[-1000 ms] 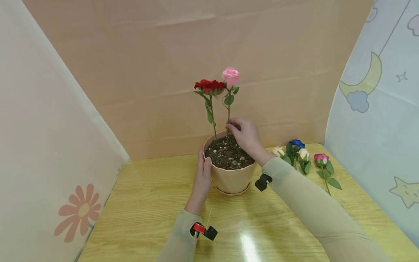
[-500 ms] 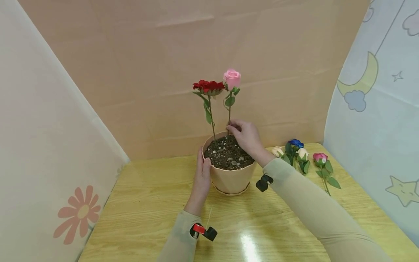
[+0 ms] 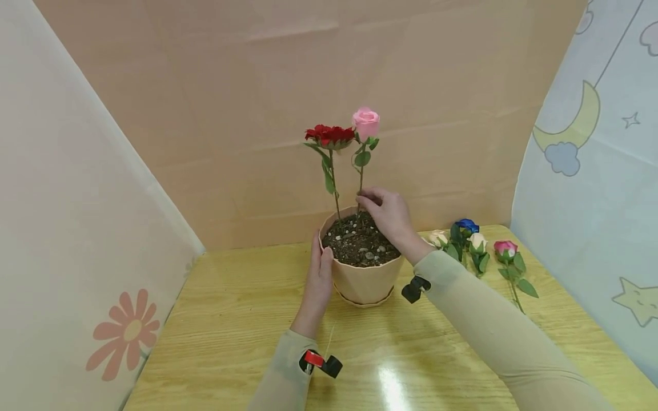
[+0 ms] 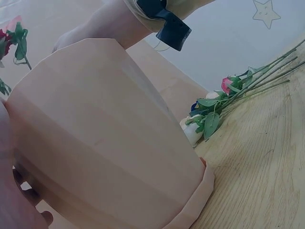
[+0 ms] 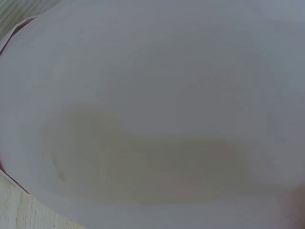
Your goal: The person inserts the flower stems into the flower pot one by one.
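Observation:
A peach-coloured flowerpot full of dark soil stands on its saucer. My left hand holds the pot's left side, thumb near the rim and fingers round the outside. With thumb and fingertips, my right hand pinches the lower stem of a pink rose, just above the soil at the back of the pot. A red flower stands upright in the soil to its left. The left wrist view is mostly filled by the pot wall; the right wrist view shows only the pot's blurred side.
On the wooden table, right of the pot, lie a blue rose, two cream roses and a dark pink rose. A beige backdrop rises behind, with printed side panels left and right.
The pink rose has shifted slightly to the right and a little lower, with my right hand still pinching its stem. My left hand keeps its hold on the pot.

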Demonstrator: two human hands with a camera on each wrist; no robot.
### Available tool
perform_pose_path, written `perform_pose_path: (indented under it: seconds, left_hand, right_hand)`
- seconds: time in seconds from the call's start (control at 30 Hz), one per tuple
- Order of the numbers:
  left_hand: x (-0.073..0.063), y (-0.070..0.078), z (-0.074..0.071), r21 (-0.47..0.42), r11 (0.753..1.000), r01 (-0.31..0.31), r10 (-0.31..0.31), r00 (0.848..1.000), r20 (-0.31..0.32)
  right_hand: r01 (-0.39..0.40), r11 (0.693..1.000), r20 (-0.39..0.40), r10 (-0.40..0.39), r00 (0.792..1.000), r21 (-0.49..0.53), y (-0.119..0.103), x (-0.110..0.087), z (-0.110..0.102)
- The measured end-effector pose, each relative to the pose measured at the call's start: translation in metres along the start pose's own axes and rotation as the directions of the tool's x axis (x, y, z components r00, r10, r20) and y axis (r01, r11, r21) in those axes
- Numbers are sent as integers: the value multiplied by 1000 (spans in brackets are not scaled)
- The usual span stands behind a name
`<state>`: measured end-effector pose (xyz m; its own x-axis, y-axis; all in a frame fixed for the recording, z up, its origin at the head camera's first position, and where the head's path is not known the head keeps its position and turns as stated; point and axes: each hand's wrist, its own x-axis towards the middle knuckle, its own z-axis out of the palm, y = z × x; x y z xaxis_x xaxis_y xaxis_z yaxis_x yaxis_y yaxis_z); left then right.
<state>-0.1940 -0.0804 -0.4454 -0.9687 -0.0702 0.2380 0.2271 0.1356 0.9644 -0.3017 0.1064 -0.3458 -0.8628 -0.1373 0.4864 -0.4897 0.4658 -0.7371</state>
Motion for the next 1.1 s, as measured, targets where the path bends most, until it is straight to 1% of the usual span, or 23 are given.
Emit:
perform_pose_path:
  seconds: [0.13,0.27,0.43,0.7,0.87,0.97,1.1]
  left_hand:
    - [3,-3,-2,-5,1000,-2,3,1000,6]
    - [3,-3,-2,6,1000,0,0,1000,-1]
    - [3,-2,-1,1,1000,2,-2,1000,6]
    - [5,-5,-1,-2,1000,-7,7,1000,10]
    - [4,-5,0,5,1000,-8,8,1000,9]
    - [3,-4,1,16,1000,-7,7,1000,9]
    - [3,-3,2,22,1000,-17,17,1000,6]
  right_hand:
    - [-11,1000,-11,11,1000,0,1,1,2]
    - [-42,999,-23,42,999,27,1,1,2]
    - [-68,996,-46,71,996,60,0,0,0]
    - [-45,994,-89,53,995,97,3,0,0]
    - [-41,993,-93,52,994,114,5,-1,-2]
    - [-42,994,-90,52,995,104,5,-1,-3]
    - [-44,998,-73,48,996,46,4,-1,-4]
